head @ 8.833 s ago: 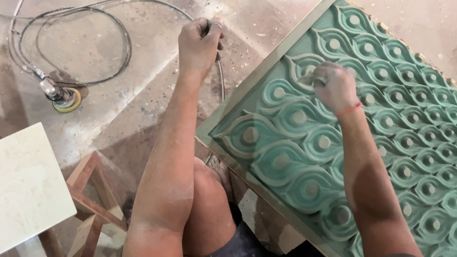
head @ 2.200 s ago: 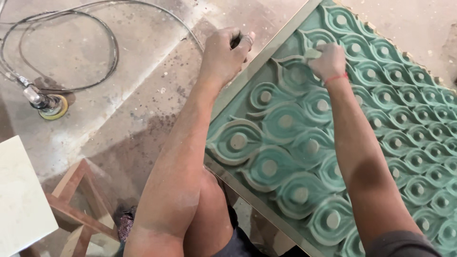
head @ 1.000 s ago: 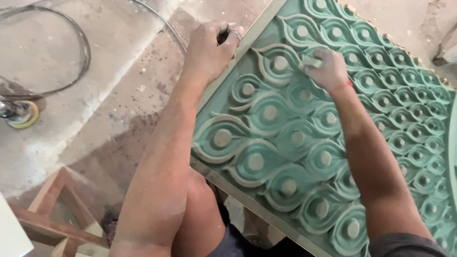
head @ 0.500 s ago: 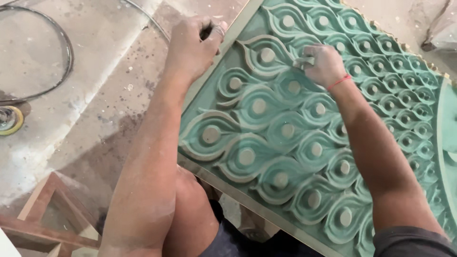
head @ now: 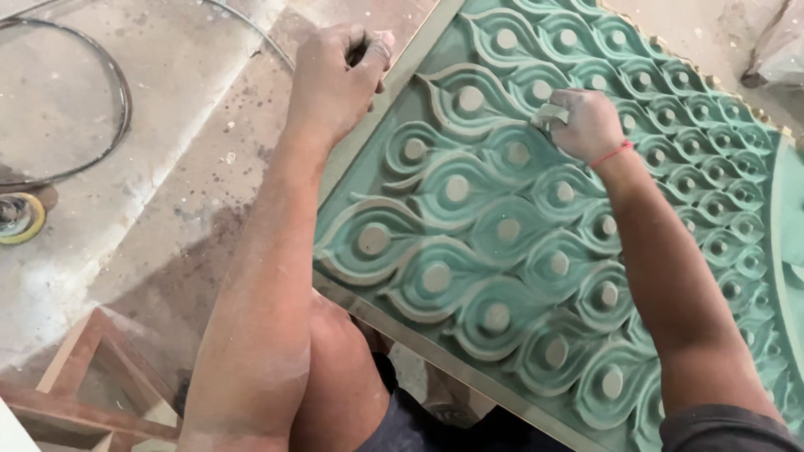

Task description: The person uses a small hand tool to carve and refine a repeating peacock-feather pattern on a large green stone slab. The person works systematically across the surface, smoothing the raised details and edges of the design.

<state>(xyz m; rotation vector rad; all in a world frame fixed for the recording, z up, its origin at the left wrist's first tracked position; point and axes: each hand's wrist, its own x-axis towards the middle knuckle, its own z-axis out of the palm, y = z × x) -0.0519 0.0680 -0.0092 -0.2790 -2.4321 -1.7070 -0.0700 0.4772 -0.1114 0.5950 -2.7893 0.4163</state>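
Left hand (head: pixel 335 75) gripping edge of green carved panel (head: pixel 502 251), right hand (head: pixel 586 124) pressing small pad onto relief, dusty floor (head: pixel 167 167)

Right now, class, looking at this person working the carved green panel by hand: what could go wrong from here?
1. The right hand presses a small pad into the narrow grooves of the green carved panel; it might round off the raised edges.
2. The left hand alone grips the panel's edge, so the panel might shift.
3. The cable loops on the dusty floor, a possible trip hazard.

One head-worn camera looks steeply down, close over the carved green panel (head: pixel 536 209) and dusty floor (head: pixel 167 167).
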